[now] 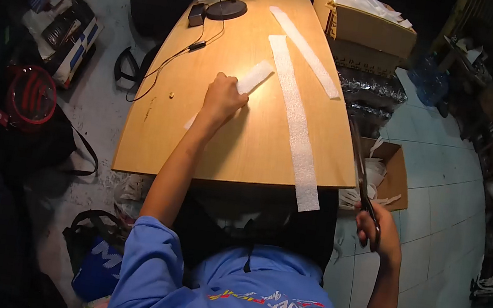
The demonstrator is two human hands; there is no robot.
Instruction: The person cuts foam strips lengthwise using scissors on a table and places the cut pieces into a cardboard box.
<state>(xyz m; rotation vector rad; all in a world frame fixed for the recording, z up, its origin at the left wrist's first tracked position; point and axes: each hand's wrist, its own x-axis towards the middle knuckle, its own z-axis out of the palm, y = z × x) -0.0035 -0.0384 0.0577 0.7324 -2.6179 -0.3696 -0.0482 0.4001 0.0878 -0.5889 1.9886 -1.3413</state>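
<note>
My left hand (225,97) is closed on a white foam strip (258,76) that lies slantwise on the wooden table (148,147). One end of this strip shows beyond my fingers and a small tip shows behind my wrist. In my right hand (384,231), off the table's right edge, is a pair of scissors (363,175) with dark handles, blades pointing away from me. A longer white foam strip (293,110) lies to the right of my left hand, its near end hanging over the front edge. Beyond it rests another white strip (305,52).
A lamp base (227,9) and a cable (168,59) occupy the table's far left. To the right stand a large cardboard box (368,33) and a lower open box (394,167) with white scraps. A bag (98,265) sits on the floor at left.
</note>
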